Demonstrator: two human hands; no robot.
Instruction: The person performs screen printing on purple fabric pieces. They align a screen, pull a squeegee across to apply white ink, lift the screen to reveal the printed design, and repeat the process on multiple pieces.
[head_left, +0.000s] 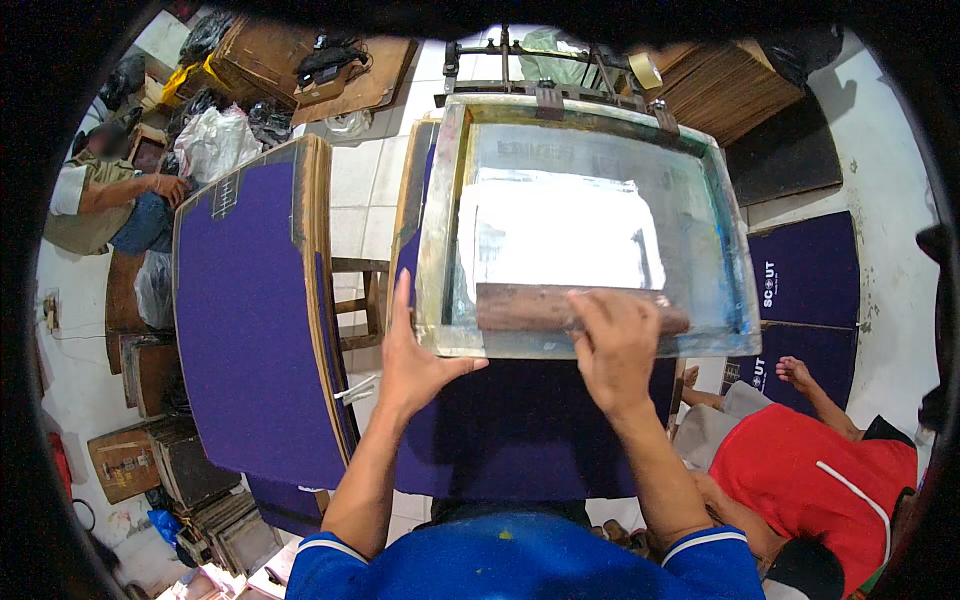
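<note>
L hand (412,368) upright at near-left corner of screen frame (438,225), arm up from below; thumb & fingers spread wide, thumb along near edge, fingers up left edge. Frame's over the far part of purple panel (520,430), rim paint-stained. White ink (560,235) inside, approx. rectangular, bright. Brown squeegee (522,307) lies lengthwise by frame's near edge, inside. R hand (618,350) reaches fwd, palm down, pinching squeegee's right half btwn thumb & curled fingers, prob. firmly; fingertips blurry.

bright overall | white ink (560,230) blown out | edges bowed, corners black | squeegee (525,308) blurred
</note>
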